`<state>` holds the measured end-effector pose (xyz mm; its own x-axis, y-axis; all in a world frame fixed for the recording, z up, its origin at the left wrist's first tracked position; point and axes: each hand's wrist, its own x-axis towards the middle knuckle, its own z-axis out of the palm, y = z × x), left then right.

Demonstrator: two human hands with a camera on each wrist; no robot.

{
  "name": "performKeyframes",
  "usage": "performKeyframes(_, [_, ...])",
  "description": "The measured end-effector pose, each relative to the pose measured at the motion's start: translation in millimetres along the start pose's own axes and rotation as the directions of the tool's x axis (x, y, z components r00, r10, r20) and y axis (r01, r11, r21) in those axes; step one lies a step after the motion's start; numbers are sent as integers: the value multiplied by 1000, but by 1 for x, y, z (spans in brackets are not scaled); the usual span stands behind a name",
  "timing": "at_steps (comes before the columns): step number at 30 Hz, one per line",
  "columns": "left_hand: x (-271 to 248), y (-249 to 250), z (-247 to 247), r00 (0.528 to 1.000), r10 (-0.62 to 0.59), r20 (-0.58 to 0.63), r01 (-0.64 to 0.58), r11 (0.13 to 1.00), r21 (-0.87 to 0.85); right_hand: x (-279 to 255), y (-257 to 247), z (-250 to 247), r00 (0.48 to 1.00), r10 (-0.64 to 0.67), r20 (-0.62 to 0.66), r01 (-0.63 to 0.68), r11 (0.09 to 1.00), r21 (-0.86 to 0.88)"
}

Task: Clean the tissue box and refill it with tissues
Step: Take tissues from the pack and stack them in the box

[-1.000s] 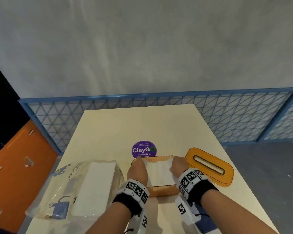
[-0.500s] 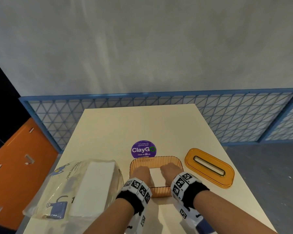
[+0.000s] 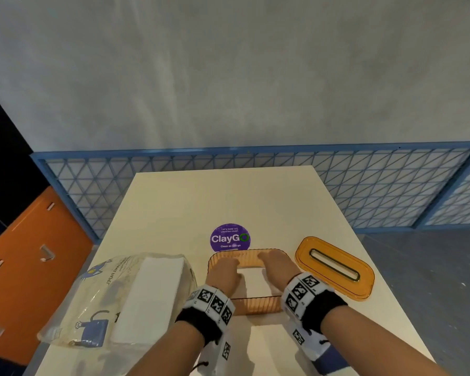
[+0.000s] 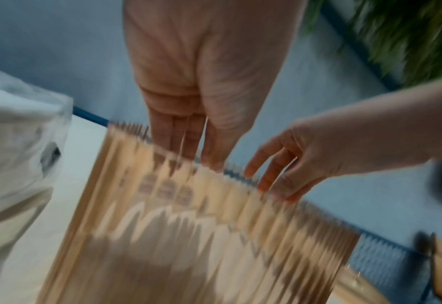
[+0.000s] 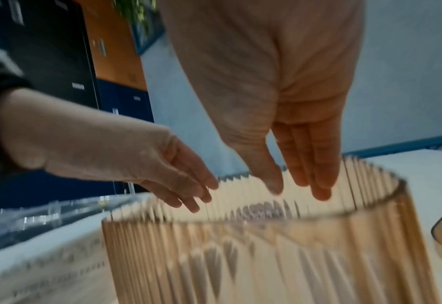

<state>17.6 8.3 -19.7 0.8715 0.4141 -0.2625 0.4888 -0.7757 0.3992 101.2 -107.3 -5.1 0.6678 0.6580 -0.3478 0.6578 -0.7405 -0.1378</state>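
The camera on my head looks down at the table (image 3: 174,202) from above. The cameras on my wrists look along my fingers, very close up. All three see the orange tissue box (image 3: 255,305) (image 4: 188,236) (image 5: 266,246).

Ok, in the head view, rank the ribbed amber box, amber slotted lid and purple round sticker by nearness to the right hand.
1. Ribbed amber box: right hand is over it.
2. Amber slotted lid: to the right.
3. Purple round sticker: beyond the box, left.
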Motion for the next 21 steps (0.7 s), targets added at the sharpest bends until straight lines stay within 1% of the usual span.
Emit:
performKeyframes(1, [-7,-1,-8,994,24,-107,-32,997,-73,-2,4,-4,995,0,-102,5,999,51])
performKeyframes(2, [-15,-4,-17,978,25,-207,-56,988,-146,-5,10,-7,982,14,-191,5,995,102])
performKeyframes(3, [-22,-10,-25,959,-2,-285,-63,974,-217,-8,17,-9,966,46,-253,-6,988,157])
performKeyframes(4, [-29,-18,-33,935,-44,-352,-57,961,-272,-10,24,-10,954,89,-287,-25,975,219])
performKeyframes(5, [-34,-30,-39,910,-95,-404,-34,953,-302,-14,31,-10,946,135,-296,-50,960,276])
performKeyframes(7, [-44,-56,-45,869,-185,-459,38,949,-312,-20,42,-6,949,200,-245,-106,931,349])
performKeyframes(8, [-48,-69,-46,862,-222,-455,89,951,-295,-22,46,-2,956,217,-196,-133,920,369])
performKeyframes(9, [-51,-80,-45,865,-259,-429,154,952,-266,-25,48,0,963,228,-147,-156,908,389])
performKeyframes(11, [-54,-97,-38,878,-334,-343,275,938,-211,-28,51,5,967,245,-72,-185,866,464])
performKeyframes(14, [-58,-102,-27,877,-416,-238,400,909,-115,-29,51,9,970,243,-15,-190,795,575])
performKeyframes(15, [-58,-101,-23,876,-426,-225,423,904,-67,-29,51,9,969,245,-13,-193,793,578])
performKeyframes(17, [-58,-99,-16,872,-430,-235,446,895,14,-29,51,9,968,251,-19,-196,797,571])
performKeyframes(21, [-54,-99,-10,860,-428,-278,468,879,91,-31,48,6,967,255,-12,-206,807,554])
